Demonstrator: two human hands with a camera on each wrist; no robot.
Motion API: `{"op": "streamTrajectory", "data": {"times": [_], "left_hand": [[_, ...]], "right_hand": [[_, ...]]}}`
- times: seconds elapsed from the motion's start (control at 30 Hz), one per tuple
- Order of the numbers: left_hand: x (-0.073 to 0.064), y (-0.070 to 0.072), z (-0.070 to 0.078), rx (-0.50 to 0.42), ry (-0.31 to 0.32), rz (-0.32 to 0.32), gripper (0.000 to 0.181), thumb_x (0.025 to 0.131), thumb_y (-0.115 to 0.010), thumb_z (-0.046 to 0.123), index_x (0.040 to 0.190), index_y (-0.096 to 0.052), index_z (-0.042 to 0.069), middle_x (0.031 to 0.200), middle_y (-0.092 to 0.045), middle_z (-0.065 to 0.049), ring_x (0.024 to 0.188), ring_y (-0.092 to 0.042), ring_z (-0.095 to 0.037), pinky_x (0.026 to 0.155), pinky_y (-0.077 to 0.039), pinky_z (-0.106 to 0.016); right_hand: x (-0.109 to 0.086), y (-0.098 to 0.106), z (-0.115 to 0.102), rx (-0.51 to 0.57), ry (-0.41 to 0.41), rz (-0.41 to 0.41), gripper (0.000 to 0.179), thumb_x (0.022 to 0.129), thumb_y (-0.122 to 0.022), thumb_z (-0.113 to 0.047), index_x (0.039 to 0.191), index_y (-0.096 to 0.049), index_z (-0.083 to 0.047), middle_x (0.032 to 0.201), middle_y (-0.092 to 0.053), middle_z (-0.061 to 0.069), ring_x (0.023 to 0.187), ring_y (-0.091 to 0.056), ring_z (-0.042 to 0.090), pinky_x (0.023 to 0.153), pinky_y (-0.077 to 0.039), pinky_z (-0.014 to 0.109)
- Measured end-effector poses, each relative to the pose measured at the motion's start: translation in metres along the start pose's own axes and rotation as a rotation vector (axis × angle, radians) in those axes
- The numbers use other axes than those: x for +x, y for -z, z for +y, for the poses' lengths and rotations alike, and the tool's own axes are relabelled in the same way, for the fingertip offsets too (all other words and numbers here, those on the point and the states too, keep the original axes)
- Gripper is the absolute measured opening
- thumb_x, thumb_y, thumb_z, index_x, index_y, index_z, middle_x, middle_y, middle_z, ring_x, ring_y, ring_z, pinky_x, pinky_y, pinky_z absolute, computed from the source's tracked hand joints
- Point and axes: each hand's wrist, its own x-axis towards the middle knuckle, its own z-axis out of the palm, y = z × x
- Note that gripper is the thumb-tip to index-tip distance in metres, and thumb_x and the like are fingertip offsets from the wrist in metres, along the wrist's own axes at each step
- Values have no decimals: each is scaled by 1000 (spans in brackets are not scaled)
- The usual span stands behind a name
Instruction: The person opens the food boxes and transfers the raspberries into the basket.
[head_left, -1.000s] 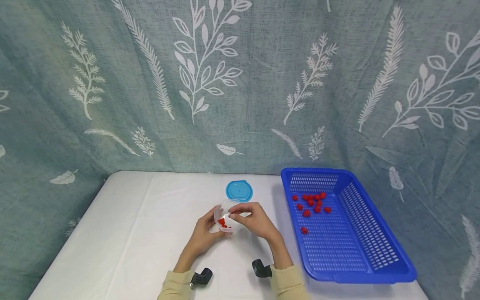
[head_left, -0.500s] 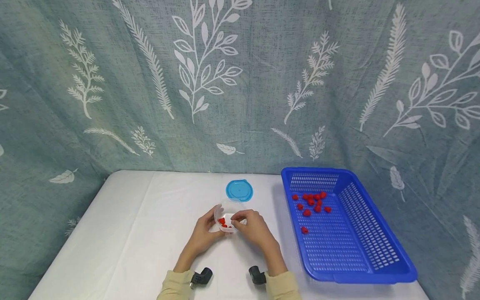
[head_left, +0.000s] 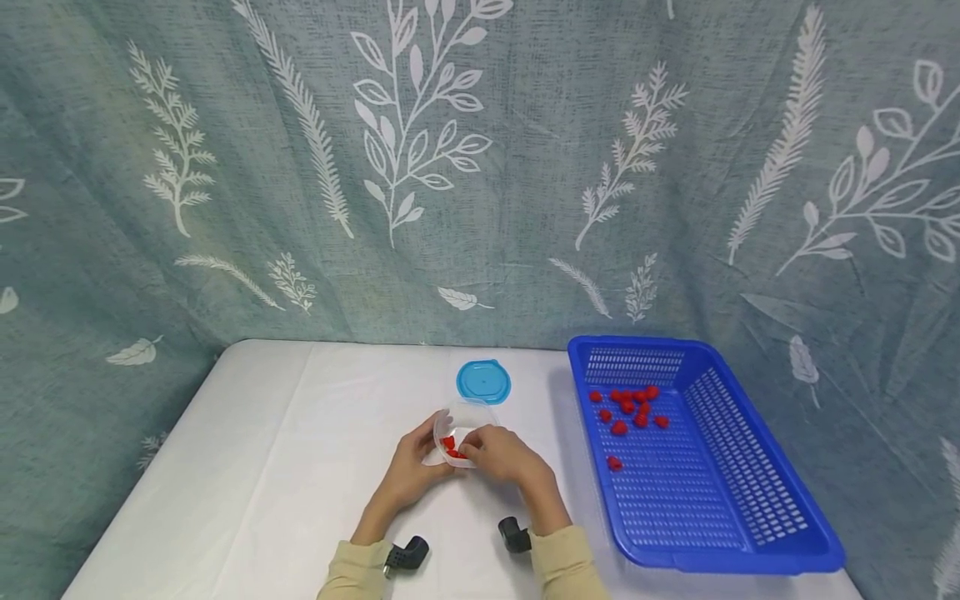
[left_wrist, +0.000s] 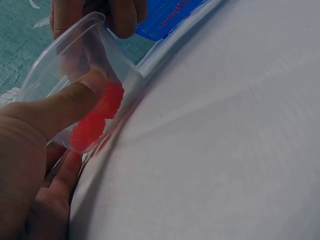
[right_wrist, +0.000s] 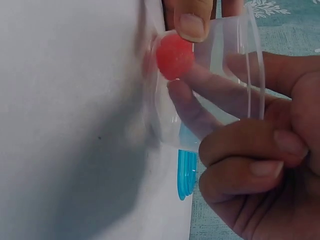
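Note:
My left hand (head_left: pixel 408 471) grips a small clear plastic tub (head_left: pixel 467 410), tilted with its mouth toward the right, the thumb pressed against its side. Inside lie several red raspberries (head_left: pixel 449 442), bumpy and round; two show through the wall beside my thumb in the left wrist view. My right hand (head_left: pixel 512 458) reaches into the tub. In the right wrist view its fingertips are right at a raspberry (right_wrist: pixel 175 56), with other fingers curled outside the rim; I cannot tell whether they pinch it. A blue round lid (head_left: pixel 483 382) lies flat just behind the tub.
A blue perforated basket (head_left: pixel 678 508) stands on the right side of the white-covered table (head_left: pixel 300 467), with several raspberries (head_left: pixel 618 427) scattered toward its back left. Black wrist cameras (head_left: pixel 408 553) sit at both sleeves. A green leaf-patterned cloth (head_left: pixel 525 208) hangs behind the table.
My right hand has moved from the tub's rim down and into it, fingers now among the raspberries. The left hand and tub hold their place; the head view has shifted slightly.

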Motion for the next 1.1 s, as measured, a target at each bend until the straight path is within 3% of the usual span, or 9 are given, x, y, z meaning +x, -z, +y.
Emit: {"op": "streamTrajectory", "data": {"times": [0.33, 0.47, 0.7, 1.0, 1.1], "left_hand": [[1, 1, -1, 15, -23, 6, 88, 77, -88, 7, 153, -45, 9, 150, -54, -15, 141, -50, -30, 116, -43, -44], [2, 0, 0, 15, -10, 2, 91, 75, -90, 9, 154, -44, 10, 150, -53, -14, 140, -50, -29, 116, -43, -41], [1, -1, 1, 37, 20, -12, 93, 76, -89, 10, 156, -41, 13, 155, -48, -13, 138, -52, -31, 115, -45, -39], [1, -1, -2, 13, -58, -19, 89, 77, -87, 4, 153, -42, 3, 154, -45, -21, 144, -43, -37, 117, -41, -42], [1, -1, -1, -1, -35, -19, 90, 77, -87, 4, 154, -41, 5, 156, -45, -17, 146, -41, -34, 119, -38, -40]], "right_hand": [[4, 2, 12, 199, 104, -10, 15, 95, -65, -10, 98, -74, 1, 91, -71, 2, 80, -58, 11, 70, -52, 25], [5, 2, 13, 246, 95, -13, 14, 93, -68, -9, 96, -77, 1, 92, -74, 5, 82, -57, 12, 70, -50, 25], [7, 0, 13, 269, 82, -4, 11, 92, -69, -9, 91, -77, -1, 93, -72, 7, 86, -57, 18, 70, -49, 25], [6, -4, 18, 256, 121, 26, 11, 94, -68, -13, 91, -74, -4, 86, -71, 0, 78, -59, 10, 66, -50, 22], [6, -6, 19, 266, 131, 40, 10, 94, -68, -13, 92, -74, -5, 82, -68, -2, 78, -58, 10, 67, -50, 22]]}}
